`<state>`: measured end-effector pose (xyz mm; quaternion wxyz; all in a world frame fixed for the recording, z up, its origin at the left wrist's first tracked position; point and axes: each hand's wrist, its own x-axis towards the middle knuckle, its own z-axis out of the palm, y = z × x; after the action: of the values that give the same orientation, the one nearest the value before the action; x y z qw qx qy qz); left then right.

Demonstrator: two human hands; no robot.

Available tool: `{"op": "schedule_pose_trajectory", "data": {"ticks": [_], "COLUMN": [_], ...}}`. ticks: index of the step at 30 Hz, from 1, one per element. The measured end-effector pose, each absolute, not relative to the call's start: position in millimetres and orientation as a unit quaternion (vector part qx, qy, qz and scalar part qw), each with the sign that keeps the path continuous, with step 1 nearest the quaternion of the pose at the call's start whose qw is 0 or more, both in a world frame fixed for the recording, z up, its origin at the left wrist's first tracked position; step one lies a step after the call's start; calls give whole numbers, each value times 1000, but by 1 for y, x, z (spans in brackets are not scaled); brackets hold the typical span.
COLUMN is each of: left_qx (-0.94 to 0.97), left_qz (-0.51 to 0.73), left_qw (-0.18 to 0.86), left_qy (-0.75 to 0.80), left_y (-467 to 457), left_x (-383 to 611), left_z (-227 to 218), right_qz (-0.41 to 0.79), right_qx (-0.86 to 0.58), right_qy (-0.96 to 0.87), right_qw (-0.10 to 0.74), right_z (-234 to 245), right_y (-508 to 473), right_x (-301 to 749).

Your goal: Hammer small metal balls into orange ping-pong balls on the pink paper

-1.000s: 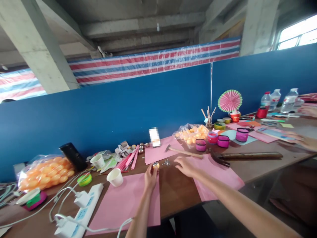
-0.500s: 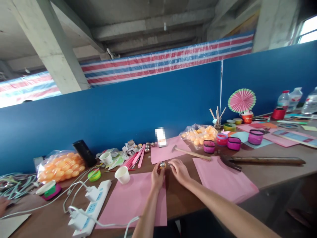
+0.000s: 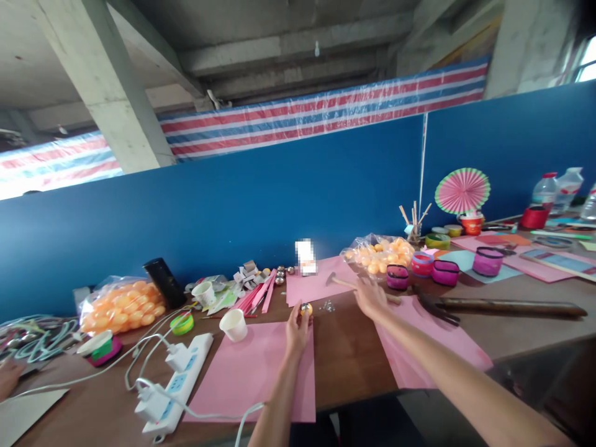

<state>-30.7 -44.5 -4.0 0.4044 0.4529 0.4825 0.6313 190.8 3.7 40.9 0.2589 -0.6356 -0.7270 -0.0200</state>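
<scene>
A small shiny ball (image 3: 306,308), silvery with an orange-gold tint below, is pinched between the fingers of my left hand (image 3: 297,332), just above the table. To its right lies a little cluster of tiny clear or silvery pieces (image 3: 329,306), too small to name. My right hand (image 3: 371,299) is on the wooden handle of a small hammer (image 3: 344,284), its fingers bent over the middle of the handle. The hammer's head rests on a pink sheet (image 3: 302,288). More shiny balls (image 3: 280,276) sit in a group behind my left hand.
Pink paper (image 3: 251,372) lies under my left forearm, with a white cup (image 3: 233,325) at its back edge. A power strip (image 3: 179,388) with cables stands left. Bags of orange balls (image 3: 123,307) and a larger hammer (image 3: 507,305) flank the work area. Another person's hand (image 3: 9,377) shows far left.
My right hand has moved right and away from the ball to the small hammer's handle. The tiny pieces it covered now show. My left hand still holds the ball.
</scene>
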Motion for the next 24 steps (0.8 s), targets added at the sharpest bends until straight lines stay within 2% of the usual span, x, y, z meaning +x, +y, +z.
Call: {"op": "schedule_pose_trajectory", "data": {"ticks": [3,7,8,10,15,24], "left_qx": [437,441,440,440,468,482], "left_qz": [641,646,644,636,625,623], "left_qw": [412,403,405,413,411,384], "left_qy": [478,476,477,481,471,482], "left_y": [-42,-42,-43,-46,-52,-49], "left_x": [-31,-31,-31,-30,-27,-32], "left_z": [-4,-3,-3,-1,2,1], "right_qz": [-18,-34,-36,-33,-8,13], "right_qx": [-668,-629,-602,-474,-372,-386], "right_qy": [-711,-745,-765,-828,-869,-861], "right_qw": [217,219,227,298,325,331], "right_z": [38,40,42,48,58,44], "right_y": [8,-9,-16,-29,-51,-51], "right_x": [209,190,179,153,107,96]}}
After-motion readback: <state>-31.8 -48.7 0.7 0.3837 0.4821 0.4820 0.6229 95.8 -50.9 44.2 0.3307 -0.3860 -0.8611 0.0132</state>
